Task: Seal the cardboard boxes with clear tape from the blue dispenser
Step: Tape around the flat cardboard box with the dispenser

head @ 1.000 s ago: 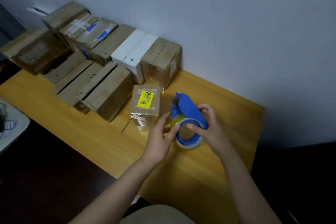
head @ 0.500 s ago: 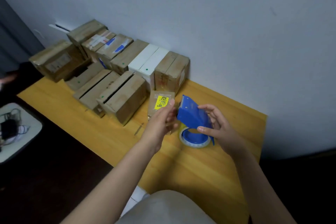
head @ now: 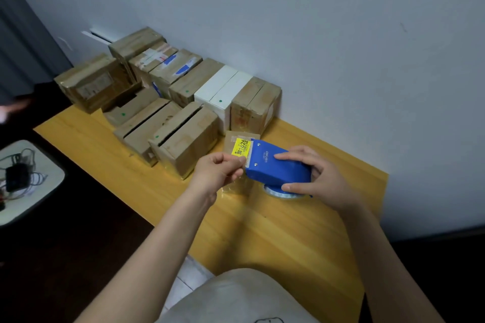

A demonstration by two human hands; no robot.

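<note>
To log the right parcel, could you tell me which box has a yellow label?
The small box just behind the dispenser, by the left hand; no other box shows any yellow.

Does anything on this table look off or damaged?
The nearest box and middle box in the front row show dark gaps between their top flaps, so they look unsealed. The far-left box gapes too. Nothing looks spilled.

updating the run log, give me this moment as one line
left hand: pinches clear tape | right hand: grips blue dispenser | yellow-label box: behind dispenser
</note>
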